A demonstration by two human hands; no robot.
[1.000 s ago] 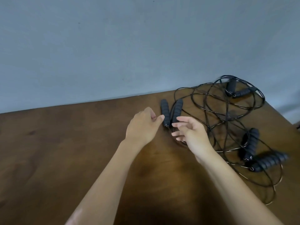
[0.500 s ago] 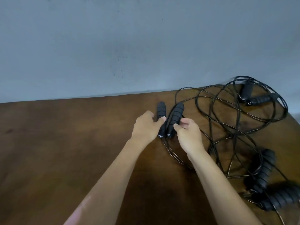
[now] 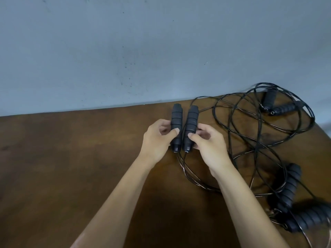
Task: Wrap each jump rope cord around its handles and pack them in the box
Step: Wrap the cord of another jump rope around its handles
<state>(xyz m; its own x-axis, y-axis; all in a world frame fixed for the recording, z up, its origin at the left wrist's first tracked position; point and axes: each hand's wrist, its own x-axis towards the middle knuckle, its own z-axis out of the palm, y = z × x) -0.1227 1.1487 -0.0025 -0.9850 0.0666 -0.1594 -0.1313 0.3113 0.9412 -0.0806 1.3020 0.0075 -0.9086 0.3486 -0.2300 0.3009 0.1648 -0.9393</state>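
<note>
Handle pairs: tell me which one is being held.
The pair at the table's far edge: left hand grips one handle, right hand the other. The other two pairs lie untouched among the cords.

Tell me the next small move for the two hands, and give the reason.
Probably press the two black ribbed foam handles together into the left hand, freeing the right hand to wind. Each hand grips one handle, side by side, and their thin black cord trails loose across the brown wooden table.
</note>
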